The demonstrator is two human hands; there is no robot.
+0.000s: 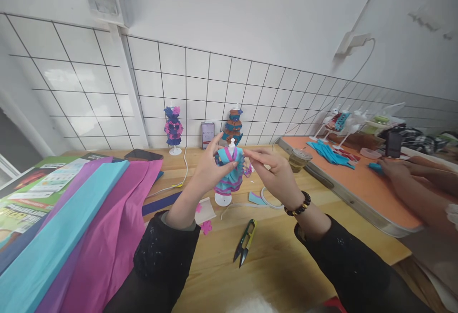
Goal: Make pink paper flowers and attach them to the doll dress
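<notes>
A small white mannequin stand (pixel 223 199) rests on the wooden table and wears a turquoise paper dress (pixel 231 172) with pink trim. My left hand (pixel 211 167) wraps around the dress from the left, fingers on its waist. My right hand (pixel 274 172) is just right of the dress, its fingers pinched together near a small pink piece at the dress's side. A dark bead bracelet (pixel 298 204) circles my right wrist. Yellow-handled thread snips (pixel 245 241) lie on the table in front of the stand.
Sheets of turquoise, purple and pink crepe paper (pixel 82 236) lie at left. Two dressed mannequins (pixel 173 129) and a phone (pixel 207 134) stand by the tiled wall. A glass cup (pixel 299 159) sits right. Another person's hands (pixel 395 167) work on an orange mat (pixel 358 189).
</notes>
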